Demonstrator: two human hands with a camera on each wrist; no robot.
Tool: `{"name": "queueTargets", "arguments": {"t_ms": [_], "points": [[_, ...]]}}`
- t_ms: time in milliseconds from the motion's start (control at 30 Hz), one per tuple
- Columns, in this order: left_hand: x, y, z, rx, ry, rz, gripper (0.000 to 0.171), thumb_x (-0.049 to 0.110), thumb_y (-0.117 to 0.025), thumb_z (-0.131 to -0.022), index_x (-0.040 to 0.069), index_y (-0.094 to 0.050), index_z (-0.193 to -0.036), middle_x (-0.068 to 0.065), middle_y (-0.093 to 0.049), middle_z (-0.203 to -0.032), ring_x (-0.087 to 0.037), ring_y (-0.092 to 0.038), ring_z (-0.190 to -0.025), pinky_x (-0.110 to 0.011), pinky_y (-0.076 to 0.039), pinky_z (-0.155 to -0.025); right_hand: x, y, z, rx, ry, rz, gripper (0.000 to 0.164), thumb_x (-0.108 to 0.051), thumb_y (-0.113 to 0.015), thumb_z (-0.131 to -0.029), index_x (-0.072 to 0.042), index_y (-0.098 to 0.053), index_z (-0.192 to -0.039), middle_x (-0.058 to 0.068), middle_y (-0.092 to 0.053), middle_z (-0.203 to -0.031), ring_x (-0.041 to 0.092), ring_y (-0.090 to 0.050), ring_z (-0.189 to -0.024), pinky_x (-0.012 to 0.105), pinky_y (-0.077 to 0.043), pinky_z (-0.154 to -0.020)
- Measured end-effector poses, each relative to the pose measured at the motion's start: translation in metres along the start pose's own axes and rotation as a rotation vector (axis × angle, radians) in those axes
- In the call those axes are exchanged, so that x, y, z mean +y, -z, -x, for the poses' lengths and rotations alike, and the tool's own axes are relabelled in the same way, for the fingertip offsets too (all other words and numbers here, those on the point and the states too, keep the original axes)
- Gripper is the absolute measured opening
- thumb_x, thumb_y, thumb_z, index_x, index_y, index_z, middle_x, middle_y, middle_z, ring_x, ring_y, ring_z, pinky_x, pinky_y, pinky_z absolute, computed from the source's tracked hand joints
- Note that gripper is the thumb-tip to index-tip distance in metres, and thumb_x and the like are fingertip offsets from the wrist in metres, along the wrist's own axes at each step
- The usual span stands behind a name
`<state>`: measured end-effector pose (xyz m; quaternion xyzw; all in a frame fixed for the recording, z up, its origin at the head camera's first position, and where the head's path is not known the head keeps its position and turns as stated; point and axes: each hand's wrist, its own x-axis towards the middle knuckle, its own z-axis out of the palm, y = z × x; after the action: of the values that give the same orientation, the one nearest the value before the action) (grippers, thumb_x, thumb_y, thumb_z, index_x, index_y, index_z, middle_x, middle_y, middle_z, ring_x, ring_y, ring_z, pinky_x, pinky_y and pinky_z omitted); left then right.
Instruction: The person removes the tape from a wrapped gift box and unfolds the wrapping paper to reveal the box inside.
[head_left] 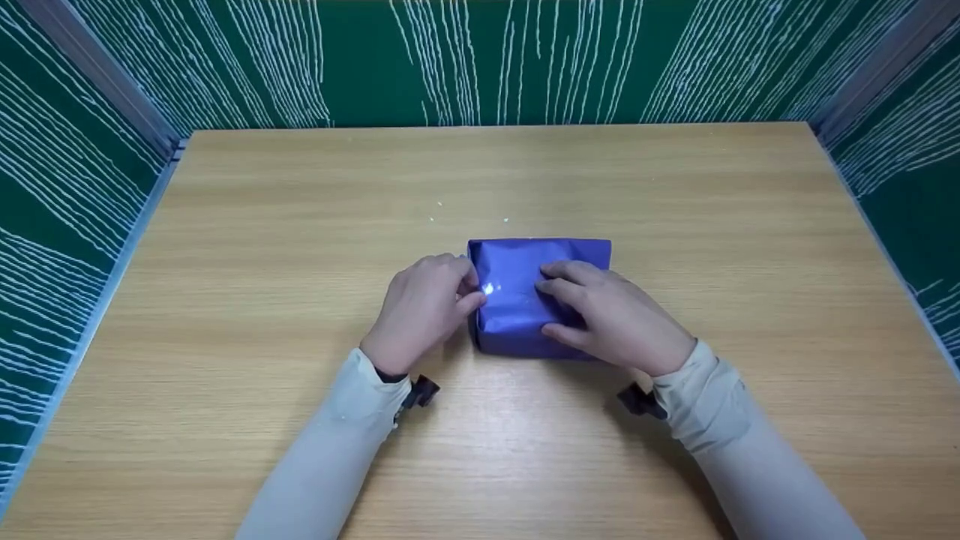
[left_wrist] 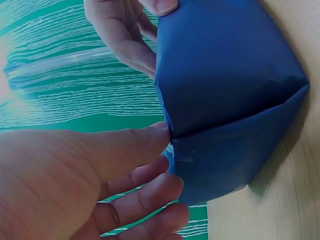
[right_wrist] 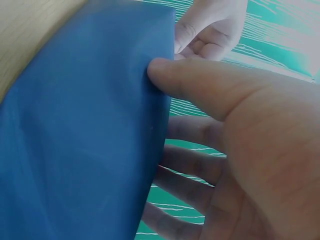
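Note:
A box-like package wrapped in shiny blue-purple paper lies on the table. Its left end shows folded paper flaps meeting at a slanting seam, with a small glossy patch near the top edge. My left hand is at that end; its thumb and curled index finger pinch the upper edge by the seam, while the other fingers stay loose. Across the top right of the package rests my right hand, fingers spread and relaxed. In the right wrist view its thumb presses the near edge of the wrapping paper.
The wooden table carries a few tiny white scraps behind the package. Green panels with white streaks stand along the back and both sides. A small black wrist camera sits under each light sleeve.

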<state>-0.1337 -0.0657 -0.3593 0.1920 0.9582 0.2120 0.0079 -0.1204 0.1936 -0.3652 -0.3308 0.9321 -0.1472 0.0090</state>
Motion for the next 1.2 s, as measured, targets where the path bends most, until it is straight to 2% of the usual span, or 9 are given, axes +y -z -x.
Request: {"name": "queueTargets", "arguments": {"t_ms": [233,333,600,933,1200], "points": [[0.0052,0.0011,0.0002,-0.023,0.013,-0.049,0.026,0.032,-0.075,-0.097,0.013,-0.08,-0.113,0.0,-0.077,-0.102,-0.018,-0.068,-0.091,-0.036,-0.055,-0.076,0.0002,-0.0002,-0.0005,-0.004,-0.008,-0.001,0.058,-0.04,-0.077,-0.094,-0.004,-0.065,-0.138,0.017,-0.055,-0.148,0.038,-0.055,-0.134,0.056,-0.045,-0.11],[0.0066,0.0013,0.0007,-0.027,0.019,-0.048,0.022,0.031,-0.074,-0.098,0.014,-0.081,-0.109,0.001,-0.077,-0.102,-0.017,-0.067,-0.09,-0.036,-0.055,-0.078,-0.0002,0.0004,-0.0005,-0.004,-0.007,-0.002,0.058,-0.04,-0.077,-0.094,-0.004,-0.065,-0.138,0.017,-0.055,-0.148,0.038,-0.055,-0.134,0.055,-0.045,-0.11],[0.003,0.0005,0.0005,0.005,-0.008,-0.012,0.015,0.028,-0.077,-0.095,0.013,-0.079,-0.097,0.003,-0.072,-0.089,-0.015,-0.065,-0.082,-0.035,-0.054,-0.072,-0.0002,0.0007,-0.0001,0.003,0.003,0.0,0.057,-0.039,-0.077,-0.094,-0.003,-0.065,-0.137,0.017,-0.055,-0.148,0.037,-0.055,-0.134,0.055,-0.046,-0.11],[-0.0008,-0.0005,0.0015,0.016,-0.056,0.039,0.012,0.024,-0.077,-0.095,0.014,-0.072,-0.091,0.001,-0.068,-0.084,-0.016,-0.061,-0.075,-0.036,-0.051,-0.067,0.0012,-0.0009,-0.0004,0.012,0.016,0.0,0.057,-0.039,-0.077,-0.094,-0.003,-0.065,-0.136,0.017,-0.056,-0.146,0.036,-0.056,-0.133,0.054,-0.046,-0.11],[-0.0016,-0.0026,0.0003,0.036,-0.093,0.03,0.013,0.021,-0.074,-0.097,0.014,-0.069,-0.088,0.0,-0.065,-0.081,-0.018,-0.06,-0.075,-0.037,-0.05,-0.065,0.0009,-0.0004,0.0002,0.004,0.007,-0.012,0.058,-0.039,-0.076,-0.095,-0.003,-0.064,-0.139,0.016,-0.055,-0.148,0.035,-0.055,-0.134,0.053,-0.045,-0.111]]}}
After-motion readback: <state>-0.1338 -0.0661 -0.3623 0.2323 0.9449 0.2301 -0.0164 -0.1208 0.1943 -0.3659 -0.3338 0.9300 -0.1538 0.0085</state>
